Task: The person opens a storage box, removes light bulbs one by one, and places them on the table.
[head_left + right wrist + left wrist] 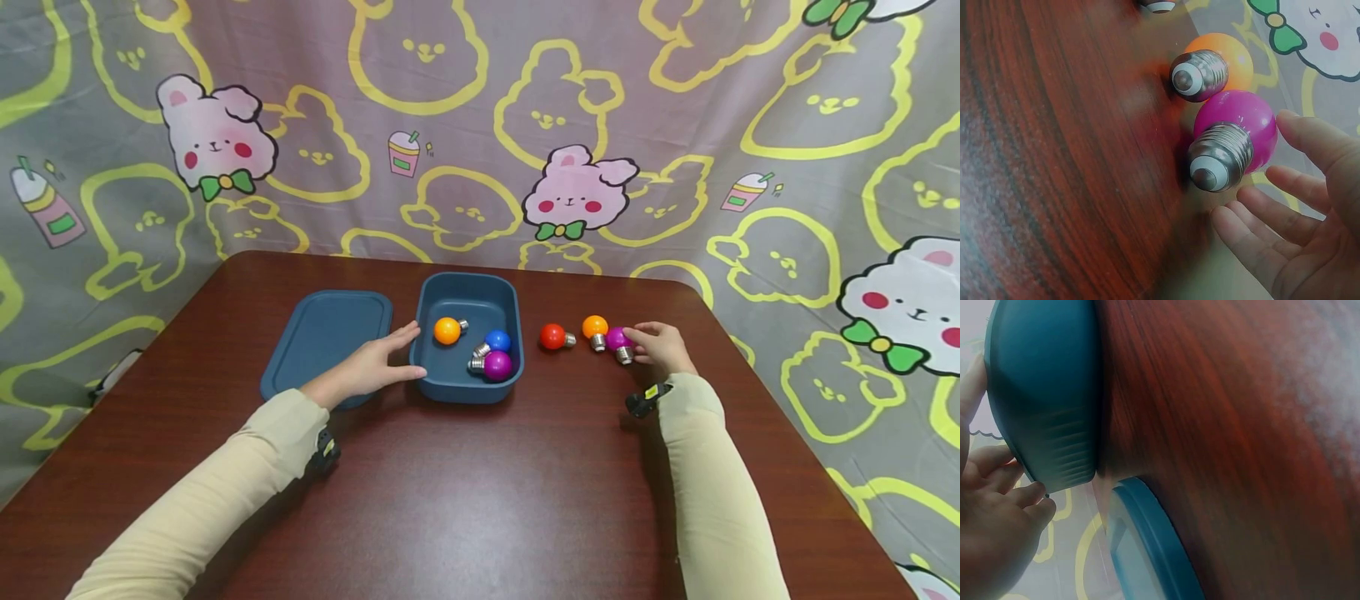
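On the right of the worktop [487,500], a purple bulb [1244,112] is flanked, ungripped, by the loosely spread right hand [662,346]; leftward, a blue box [467,392] is touched at its rim by the straight-fingered left hand [375,362].

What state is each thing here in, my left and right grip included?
Box, open, partly filled
Lid, off, flat on table
Inner orange bulb, lying in box
Blue bulb, lying in box
Inner purple bulb, lying in box
Red bulb, lying on table
Outer orange bulb, lying on table
Outer purple bulb, lying on table
Left grip, spread at box
Right grip, spread at outer purple bulb
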`<state>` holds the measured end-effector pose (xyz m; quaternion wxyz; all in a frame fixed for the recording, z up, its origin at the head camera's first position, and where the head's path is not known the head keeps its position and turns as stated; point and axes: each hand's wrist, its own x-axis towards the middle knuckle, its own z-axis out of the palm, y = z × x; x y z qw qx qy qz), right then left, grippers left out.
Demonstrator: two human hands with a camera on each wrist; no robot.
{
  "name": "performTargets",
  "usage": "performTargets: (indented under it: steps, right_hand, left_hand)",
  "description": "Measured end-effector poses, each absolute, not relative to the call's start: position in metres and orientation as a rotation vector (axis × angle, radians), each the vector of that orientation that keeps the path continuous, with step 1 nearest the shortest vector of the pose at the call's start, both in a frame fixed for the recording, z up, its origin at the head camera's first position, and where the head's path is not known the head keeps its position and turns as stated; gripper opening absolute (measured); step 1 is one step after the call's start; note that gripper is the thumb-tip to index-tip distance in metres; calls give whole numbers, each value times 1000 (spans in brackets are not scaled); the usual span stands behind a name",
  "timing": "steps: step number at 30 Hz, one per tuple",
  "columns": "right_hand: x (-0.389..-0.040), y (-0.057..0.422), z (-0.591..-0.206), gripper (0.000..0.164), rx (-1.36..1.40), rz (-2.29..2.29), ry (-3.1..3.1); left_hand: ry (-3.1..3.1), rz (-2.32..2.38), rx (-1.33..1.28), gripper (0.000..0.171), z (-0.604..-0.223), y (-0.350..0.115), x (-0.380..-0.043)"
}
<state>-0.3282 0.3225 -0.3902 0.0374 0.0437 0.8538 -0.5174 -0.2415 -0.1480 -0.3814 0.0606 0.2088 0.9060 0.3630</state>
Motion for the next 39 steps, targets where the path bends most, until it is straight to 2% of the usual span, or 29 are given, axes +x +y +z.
performTargets:
  steps: [11, 22, 32, 39]
  right_hand:
    - [-328, 322, -386, 56, 119, -1512, 2683]
    - [-323, 302, -345, 56, -16, -1336, 2927]
    - [-324, 244, -313, 52, -355, -1414, 2804]
    - [-311, 197, -305, 50, -619, -1256, 2681]
  left_hand:
    - [2742, 1095, 637, 80, -382, -149, -241]
    - [2737, 1089, 640, 80, -381, -149, -242]
    - [2737, 1083, 618, 80, -381, -149, -243]
    - [2737, 1092, 624, 81, -381, -148, -242]
